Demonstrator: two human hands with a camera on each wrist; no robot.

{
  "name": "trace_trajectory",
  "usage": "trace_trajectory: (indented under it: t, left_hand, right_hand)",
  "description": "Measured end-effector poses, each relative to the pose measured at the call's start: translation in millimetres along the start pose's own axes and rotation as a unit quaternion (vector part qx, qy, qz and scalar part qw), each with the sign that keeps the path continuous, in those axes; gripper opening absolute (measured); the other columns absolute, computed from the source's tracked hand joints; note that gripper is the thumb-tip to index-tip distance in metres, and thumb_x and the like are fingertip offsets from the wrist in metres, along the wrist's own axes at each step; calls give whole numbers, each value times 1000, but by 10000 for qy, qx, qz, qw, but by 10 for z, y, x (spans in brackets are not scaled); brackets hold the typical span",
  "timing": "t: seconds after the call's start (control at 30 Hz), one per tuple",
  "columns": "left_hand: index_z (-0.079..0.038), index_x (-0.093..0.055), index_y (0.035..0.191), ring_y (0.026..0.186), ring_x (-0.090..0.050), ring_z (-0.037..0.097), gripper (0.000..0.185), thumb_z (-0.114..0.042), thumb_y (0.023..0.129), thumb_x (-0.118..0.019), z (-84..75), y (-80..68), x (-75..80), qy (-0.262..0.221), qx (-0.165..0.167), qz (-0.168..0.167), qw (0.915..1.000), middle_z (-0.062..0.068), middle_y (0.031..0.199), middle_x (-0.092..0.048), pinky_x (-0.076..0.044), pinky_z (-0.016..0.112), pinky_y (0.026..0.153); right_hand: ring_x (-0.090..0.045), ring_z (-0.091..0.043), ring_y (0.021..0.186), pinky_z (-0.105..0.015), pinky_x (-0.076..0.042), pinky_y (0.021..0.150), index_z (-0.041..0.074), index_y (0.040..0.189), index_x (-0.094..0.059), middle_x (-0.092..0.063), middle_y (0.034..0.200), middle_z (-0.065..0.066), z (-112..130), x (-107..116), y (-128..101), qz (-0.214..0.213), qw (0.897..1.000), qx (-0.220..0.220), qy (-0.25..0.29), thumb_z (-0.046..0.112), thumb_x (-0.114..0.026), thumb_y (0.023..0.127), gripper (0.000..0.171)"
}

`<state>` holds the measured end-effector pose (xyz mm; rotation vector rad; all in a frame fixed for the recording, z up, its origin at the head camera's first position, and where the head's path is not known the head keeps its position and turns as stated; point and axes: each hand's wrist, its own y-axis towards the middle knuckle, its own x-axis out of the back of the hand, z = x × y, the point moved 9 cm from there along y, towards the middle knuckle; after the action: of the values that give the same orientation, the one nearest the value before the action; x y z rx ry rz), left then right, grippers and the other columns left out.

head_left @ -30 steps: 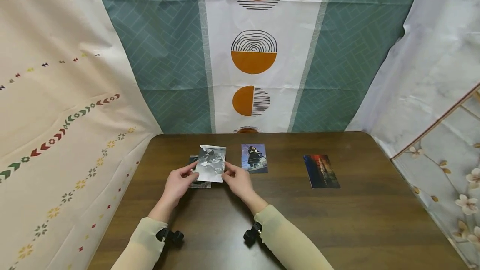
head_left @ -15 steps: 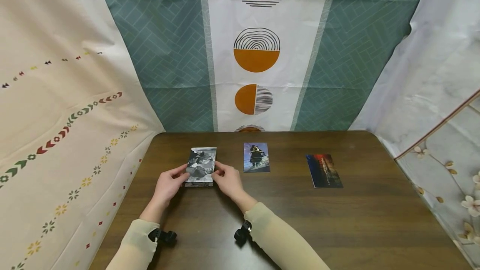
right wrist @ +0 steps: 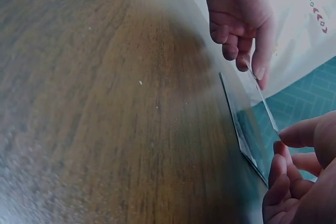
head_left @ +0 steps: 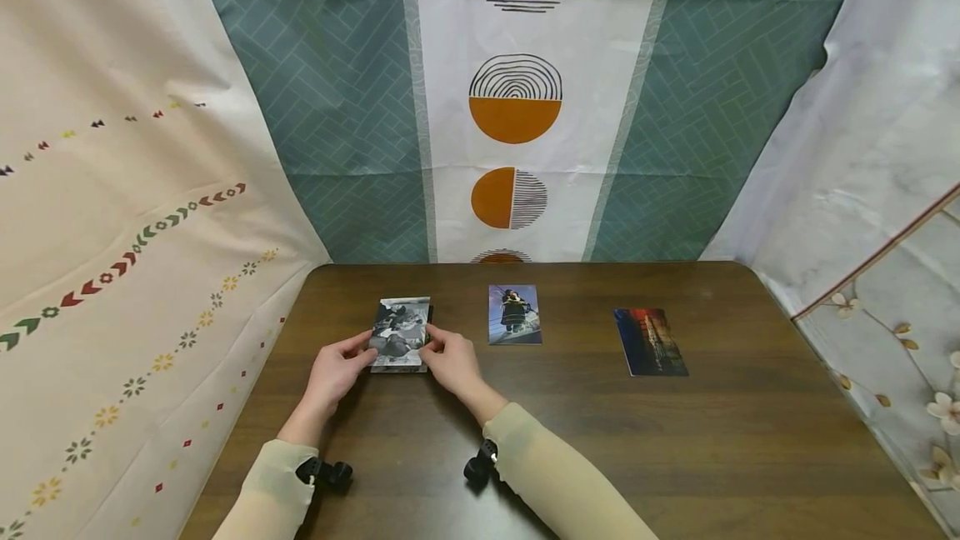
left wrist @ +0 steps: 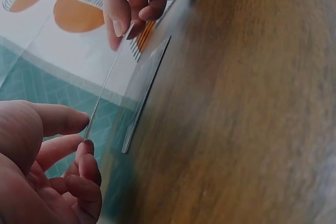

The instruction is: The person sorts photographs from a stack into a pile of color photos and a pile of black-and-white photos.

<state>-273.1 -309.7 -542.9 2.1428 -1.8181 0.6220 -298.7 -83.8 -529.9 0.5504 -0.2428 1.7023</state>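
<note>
Both hands hold a black-and-white picture card (head_left: 400, 332) above the left part of the table. My left hand (head_left: 335, 368) pinches its left edge between thumb and fingers. The right edge is pinched by my right hand (head_left: 454, 358). Directly beneath lies another dark-toned card (head_left: 400, 370), mostly covered in the head view. In the left wrist view the held card (left wrist: 105, 85) appears edge-on, with a gap between it and the lower card (left wrist: 146, 98), which is flat on the table. The right wrist view shows the same lower card (right wrist: 242, 129) under the held one.
A blue picture card with a dark-clothed figure (head_left: 514, 315) lies to the right of the hands. Farther right is a card with a red and dark blue picture (head_left: 651, 342). Patterned cloth (head_left: 517, 123) hangs behind the brown wooden table (head_left: 600, 440).
Both hands have carried the black-and-white card left and tilted it flatter, over the lower card. In the last half second it has shifted only slightly. The other cards stay in place.
</note>
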Motion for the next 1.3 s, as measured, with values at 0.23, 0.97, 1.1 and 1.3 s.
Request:
trace_trajectory:
  t: [0.23,0.97,1.1,1.3]
  left_hand:
    - [-2,-67,144,97,-53,27,47,-19,100,-74,63,10,-57,224,150,162,9995,10,102,-63,-40,35,75]
    - [0,-67,143,90,-53,27,47,-19,101,-72,64,44,-111,630,9,248,9977,9,95,-59,-39,36,73]
    - [2,-67,142,82,-51,24,47,-17,99,-73,56,54,-123,661,-54,270,9974,7,89,-57,-38,35,69]
    - [3,-67,142,75,-49,22,48,-16,98,-74,58,70,-141,747,-102,307,9967,6,84,-55,-37,33,64]
  right_hand:
    - [-61,-6,74,-29,-51,76,4,140,-71,-75,87,5,-31,7,-21,45,9998,-66,-184,9,-74,90,50]
    - [-67,-14,91,-33,-54,83,10,142,-71,-72,91,13,-78,-74,26,380,9919,-305,-1169,18,-73,89,54]
    - [-67,-15,90,-33,-54,79,10,140,-72,-71,91,12,-81,-67,28,339,9913,-298,-1234,18,-73,86,54]
    - [-67,-15,90,-33,-53,77,12,139,-74,-71,91,12,-85,-56,28,306,9900,-328,-1335,17,-73,85,54]
